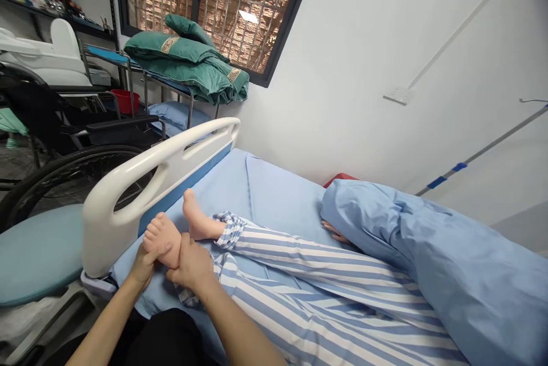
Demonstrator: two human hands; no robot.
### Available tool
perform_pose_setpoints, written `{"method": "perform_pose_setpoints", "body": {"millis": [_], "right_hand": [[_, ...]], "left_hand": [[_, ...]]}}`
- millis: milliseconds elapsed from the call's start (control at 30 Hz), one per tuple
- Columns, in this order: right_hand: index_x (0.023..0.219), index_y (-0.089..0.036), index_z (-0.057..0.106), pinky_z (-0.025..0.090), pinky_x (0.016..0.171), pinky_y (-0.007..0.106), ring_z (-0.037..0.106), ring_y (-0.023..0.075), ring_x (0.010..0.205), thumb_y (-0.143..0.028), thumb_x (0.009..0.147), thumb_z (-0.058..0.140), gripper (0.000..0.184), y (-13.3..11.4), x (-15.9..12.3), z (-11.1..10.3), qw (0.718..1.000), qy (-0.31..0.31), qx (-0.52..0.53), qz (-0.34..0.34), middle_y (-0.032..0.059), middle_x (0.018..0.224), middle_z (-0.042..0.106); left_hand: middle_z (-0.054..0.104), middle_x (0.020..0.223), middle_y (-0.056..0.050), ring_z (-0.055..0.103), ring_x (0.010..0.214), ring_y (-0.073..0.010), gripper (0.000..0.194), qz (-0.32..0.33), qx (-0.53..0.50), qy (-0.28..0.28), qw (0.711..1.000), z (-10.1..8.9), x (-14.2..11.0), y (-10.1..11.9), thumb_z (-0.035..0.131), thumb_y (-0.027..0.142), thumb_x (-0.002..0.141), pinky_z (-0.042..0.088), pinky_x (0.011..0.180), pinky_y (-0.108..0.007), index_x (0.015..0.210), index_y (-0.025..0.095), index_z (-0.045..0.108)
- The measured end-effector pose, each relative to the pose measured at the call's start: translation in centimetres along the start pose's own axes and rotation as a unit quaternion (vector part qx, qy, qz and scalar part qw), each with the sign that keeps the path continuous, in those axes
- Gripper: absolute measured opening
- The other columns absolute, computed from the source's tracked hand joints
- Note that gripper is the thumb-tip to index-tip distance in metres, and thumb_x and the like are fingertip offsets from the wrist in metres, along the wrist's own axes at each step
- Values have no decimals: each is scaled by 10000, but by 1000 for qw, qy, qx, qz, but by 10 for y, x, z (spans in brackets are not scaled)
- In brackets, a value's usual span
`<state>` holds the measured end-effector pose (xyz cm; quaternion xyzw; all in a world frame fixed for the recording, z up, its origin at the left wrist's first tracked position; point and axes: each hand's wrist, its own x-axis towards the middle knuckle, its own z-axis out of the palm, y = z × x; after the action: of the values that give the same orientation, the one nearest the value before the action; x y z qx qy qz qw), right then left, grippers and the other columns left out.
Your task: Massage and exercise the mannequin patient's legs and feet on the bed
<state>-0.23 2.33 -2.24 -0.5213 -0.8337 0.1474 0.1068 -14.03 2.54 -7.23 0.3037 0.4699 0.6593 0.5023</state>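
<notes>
A bare, smooth foot (pixel 164 236), like that of a nursing manikin, is raised near the bed's foot end with its toes up. My left hand (pixel 144 265) grips its front part, the thumb lying across the sole side or top; I cannot tell which. Around the ankle of the same foot, my right hand (pixel 193 263) is closed. The other foot (pixel 199 221) rests on the blue sheet (pixel 282 183) just beyond. Both legs wear blue-and-white striped trousers (pixel 317 257). A blue quilt (pixel 423 240) hides the upper body, and fingers (pixel 336 232) show under its edge.
A cream footboard (pixel 128 175) closes off the bed's left end. Past it stand a wheelchair (pixel 81 126), a teal padded stool (pixel 40 252) and a rack with folded green bedding (pixel 188 60). A wall (pixel 342 69) borders the far side, with a metal pole (pixel 492 152) at right.
</notes>
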Motion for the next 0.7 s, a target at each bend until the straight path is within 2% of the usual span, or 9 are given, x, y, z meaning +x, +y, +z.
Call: {"method": "perform_pose_setpoints", "body": {"millis": [200, 333, 467, 567, 700], "right_hand": [[1015, -179, 436, 431, 550, 322, 607, 271, 699, -403, 545, 641, 560, 0, 0, -4, 1000, 7, 29, -1, 81, 884, 616], [1048, -193, 471, 436, 637, 315, 599, 255, 812, -453, 631, 599, 508, -5, -2, -10, 990, 53, 131, -20, 65, 922, 623], [1082, -208, 483, 436, 697, 317, 589, 226, 848, -429, 711, 551, 437, -14, -1, -9, 965, 115, 237, 3, 53, 963, 625], [1049, -195, 506, 442, 694, 322, 591, 220, 821, -399, 709, 562, 401, -18, 2, -5, 948, 123, 292, 16, 49, 938, 631], [1021, -188, 524, 453, 681, 310, 592, 208, 806, -310, 681, 579, 366, -16, 3, -3, 928, 118, 353, -1, 40, 930, 634]], "left_hand": [[634, 617, 4, 608, 702, -204, 266, -4, 166, -41, 985, -7, -7, 24, 714, 294, 526, 510, 649, -284, 711, 130, 616], [633, 601, -6, 594, 676, -204, 234, 13, 253, -49, 966, -5, -16, 40, 690, 336, 550, 489, 607, -273, 646, 141, 606], [566, 528, 12, 532, 574, -161, 285, 31, 308, -15, 951, -3, -25, 38, 648, 423, 583, 432, 544, -244, 585, 153, 559], [414, 422, 43, 417, 468, -116, 384, 51, 348, 28, 936, -4, -29, 30, 600, 502, 600, 351, 479, -231, 468, 186, 427], [347, 407, 51, 363, 440, -101, 468, 46, 403, 31, 914, -7, -38, 28, 508, 595, 632, 306, 463, -233, 440, 203, 339]]}}
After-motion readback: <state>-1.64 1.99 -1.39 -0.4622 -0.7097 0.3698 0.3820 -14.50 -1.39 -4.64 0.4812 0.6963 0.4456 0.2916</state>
